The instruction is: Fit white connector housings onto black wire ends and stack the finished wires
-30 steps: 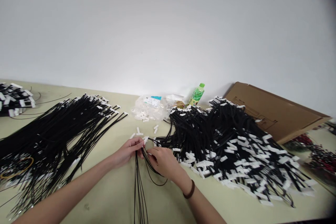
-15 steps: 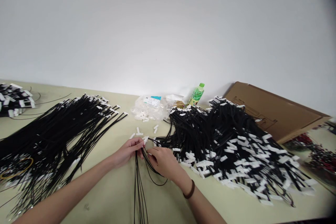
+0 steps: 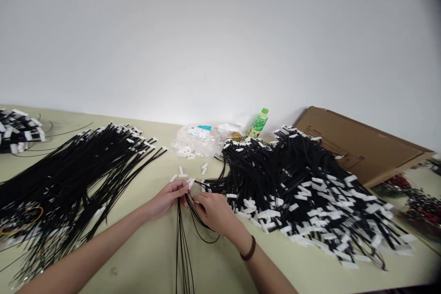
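Note:
My left hand (image 3: 172, 195) is closed, thumb and fingers pinching a small white connector (image 3: 188, 185) at the middle of the table. Thin black wires (image 3: 183, 248) hang from beneath its fingers toward the table's near side. Just to the right, my right hand (image 3: 214, 211) curls round more black wires (image 3: 198, 215), its fingertips close to the connector; one wire loops out below it. The fingertips partly hide where wires and connector meet. Several loose white connectors (image 3: 181, 172) lie on the table right beyond my hands.
A large pile of black wires with white connectors (image 3: 268, 170) spreads on the right, another bundle (image 3: 79, 161) on the left. Farther back are a clear plastic bag (image 3: 196, 140) of white connectors and a green-capped bottle (image 3: 257, 124). A cardboard sheet (image 3: 354, 144) leans at the right.

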### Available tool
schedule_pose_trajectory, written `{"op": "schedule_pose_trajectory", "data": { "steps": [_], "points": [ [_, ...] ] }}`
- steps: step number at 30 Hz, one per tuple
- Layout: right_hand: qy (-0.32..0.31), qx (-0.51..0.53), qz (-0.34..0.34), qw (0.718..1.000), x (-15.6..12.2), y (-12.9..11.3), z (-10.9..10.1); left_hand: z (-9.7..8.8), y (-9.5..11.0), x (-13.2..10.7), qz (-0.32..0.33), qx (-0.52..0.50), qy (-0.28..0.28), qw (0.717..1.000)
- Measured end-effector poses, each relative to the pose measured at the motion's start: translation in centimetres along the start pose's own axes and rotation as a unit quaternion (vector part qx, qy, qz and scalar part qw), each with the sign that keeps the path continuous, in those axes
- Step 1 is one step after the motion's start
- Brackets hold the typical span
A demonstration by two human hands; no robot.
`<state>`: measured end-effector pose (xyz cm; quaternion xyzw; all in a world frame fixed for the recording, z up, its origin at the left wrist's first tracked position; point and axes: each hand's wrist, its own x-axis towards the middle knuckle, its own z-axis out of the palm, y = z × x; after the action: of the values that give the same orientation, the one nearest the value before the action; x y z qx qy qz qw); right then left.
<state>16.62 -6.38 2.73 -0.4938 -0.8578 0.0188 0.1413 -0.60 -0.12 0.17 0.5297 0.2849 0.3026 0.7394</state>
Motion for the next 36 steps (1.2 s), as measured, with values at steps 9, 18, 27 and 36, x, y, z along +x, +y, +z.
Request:
{"op": "schedule_pose_trajectory", "data": {
  "steps": [9,18,27,36],
  "points": [
    [0.000,-0.007,0.001,1.000,0.01,-0.13,-0.12,-0.08,-0.13,0.09,-0.002,0.008,0.002,1.000],
    [0.000,-0.010,-0.001,1.000,-0.04,-0.12,-0.05,0.16,0.08,0.00,-0.005,0.006,0.007,1.000],
    [-0.011,-0.019,-0.001,1.000,-0.02,-0.18,-0.16,0.14,0.04,0.01,-0.003,0.003,-0.001,1.000],
    [-0.006,-0.027,-0.005,1.000,-0.06,-0.20,-0.17,0.03,-0.05,0.02,0.000,0.016,-0.003,1.000]
  ]
}}
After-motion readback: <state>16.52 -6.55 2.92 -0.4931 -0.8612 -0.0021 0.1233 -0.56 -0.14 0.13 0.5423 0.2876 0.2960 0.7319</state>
